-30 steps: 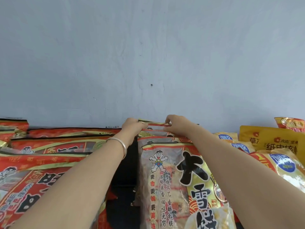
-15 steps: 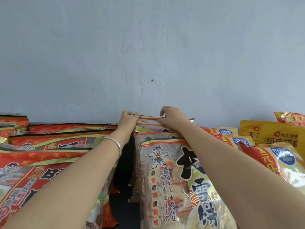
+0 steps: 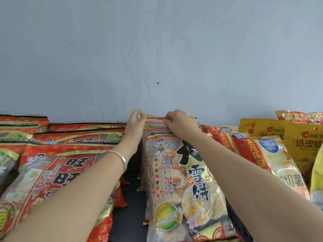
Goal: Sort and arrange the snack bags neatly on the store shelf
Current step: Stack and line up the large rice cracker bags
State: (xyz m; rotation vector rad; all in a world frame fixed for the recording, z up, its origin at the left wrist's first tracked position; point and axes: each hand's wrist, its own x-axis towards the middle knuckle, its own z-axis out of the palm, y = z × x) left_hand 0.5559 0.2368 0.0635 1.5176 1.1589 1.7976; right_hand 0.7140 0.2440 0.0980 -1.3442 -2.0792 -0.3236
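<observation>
1. Red-and-gold foil, the top seam of the rearmost rice-cracker bag point(image 3: 154, 119), is pinched by the right hand point(image 3: 180, 124), whose fingertips curl over the edge near its middle.
2. At the same bag's left corner is the left hand point(image 3: 135, 125). Its fingers are nearly straight and loose, touching the edge without curling round it.
3. That bag stands upright at the back of a row of matching bags, close to the wall. The front bag point(image 3: 183, 180) of the row leans toward the camera under the right forearm and shows a cartoon boy and large black characters.
4. A silver bangle point(image 3: 120, 155) circles the left wrist.
5. A dark strip of bare shelf point(image 3: 129, 215) lies to the left of the row. Beyond it, under the left forearm, the red bags point(image 3: 57, 172) lie in overlapping tiers.
6. Just beside the row on the right lean yellow-and-red crisp bags point(image 3: 267, 163) — and past them stand mustard-yellow pouches point(image 3: 304, 140).
7. Behind everything is a grey-blue wall point(image 3: 157, 49) with hairline cracks and one small dark spot.
</observation>
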